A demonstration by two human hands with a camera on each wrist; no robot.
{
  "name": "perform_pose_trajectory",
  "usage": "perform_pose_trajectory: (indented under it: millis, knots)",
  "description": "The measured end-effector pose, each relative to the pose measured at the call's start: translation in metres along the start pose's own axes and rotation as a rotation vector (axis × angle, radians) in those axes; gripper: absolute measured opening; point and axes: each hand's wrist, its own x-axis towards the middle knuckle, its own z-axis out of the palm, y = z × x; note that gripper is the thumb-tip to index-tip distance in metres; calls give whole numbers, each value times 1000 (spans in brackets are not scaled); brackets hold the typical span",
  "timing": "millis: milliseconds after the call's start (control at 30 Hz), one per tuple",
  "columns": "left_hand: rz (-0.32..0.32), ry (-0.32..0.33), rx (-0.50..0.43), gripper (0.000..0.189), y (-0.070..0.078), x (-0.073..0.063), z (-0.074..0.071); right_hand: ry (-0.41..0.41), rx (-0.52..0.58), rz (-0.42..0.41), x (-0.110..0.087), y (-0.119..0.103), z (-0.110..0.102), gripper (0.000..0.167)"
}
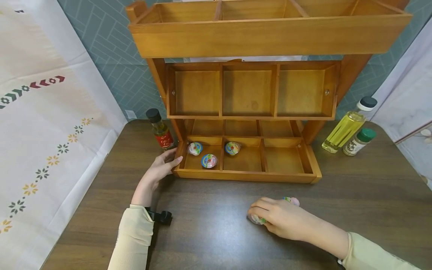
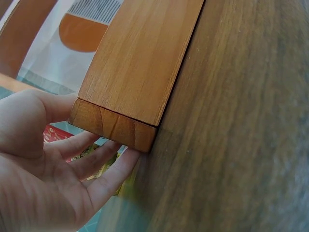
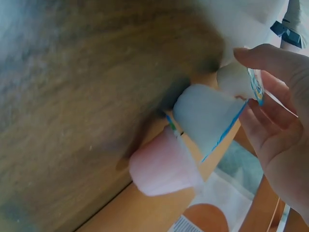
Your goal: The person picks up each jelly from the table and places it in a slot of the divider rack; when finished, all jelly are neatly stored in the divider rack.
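Note:
At the front left corner of a wooden rack [image 1: 249, 176], my left hand [image 1: 162, 165] grips the side of its bottom tray. In the left wrist view the thumb is on top of the corner [image 2: 113, 123] and the fingers lie along its outer side. My right hand [image 1: 281, 217] pinches a small white jelly cup [image 3: 234, 79] low over the table between thumb and fingers. Close beside it are another white jelly cup [image 3: 207, 116] and a pink one [image 3: 161, 164], lying on their sides. From the head camera, the hand mostly hides these.
Three jelly cups sit in the bottom tray: two in the left compartment [image 1: 209, 161], one in the middle one [image 1: 233, 148]. A dark-capped bottle [image 1: 162, 131] stands left of the rack. An oil bottle [image 1: 347, 127] and a green-capped jar [image 1: 359, 142] stand right.

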Motion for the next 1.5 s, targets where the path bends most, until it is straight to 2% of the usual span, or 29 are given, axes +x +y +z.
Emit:
perform_pose_trajectory:
  millis: [167, 267, 433, 567, 733, 1067, 1333, 1500]
  knots:
    - [-7, 1, 6, 66, 0, -1, 0, 9, -20, 58, -2, 1, -8, 50]
    - [-5, 6, 13, 66, 0, -1, -1, -6, 19, 80, -3, 3, -14, 51]
    - [-4, 14, 21, 66, -1, -1, -1, 12, 95, 83, 2, 9, -24, 50]
    - [-12, 13, 19, 66, -1, -1, -1, 43, 104, 73, 7, 16, -34, 50]
    - [-18, 15, 19, 66, -3, 0, 1, 24, 113, 104, 14, 26, -47, 50]
    - [-13, 9, 12, 66, -1, 5, 0, -3, 278, 203, 35, 53, -69, 46]
    - [-15, 8, 18, 66, 1, 5, -1, -3, 236, 253, 61, 86, -69, 47]
    - [-20, 11, 21, 65, 0, 4, -1, -22, 262, 290, 72, 108, -61, 48]
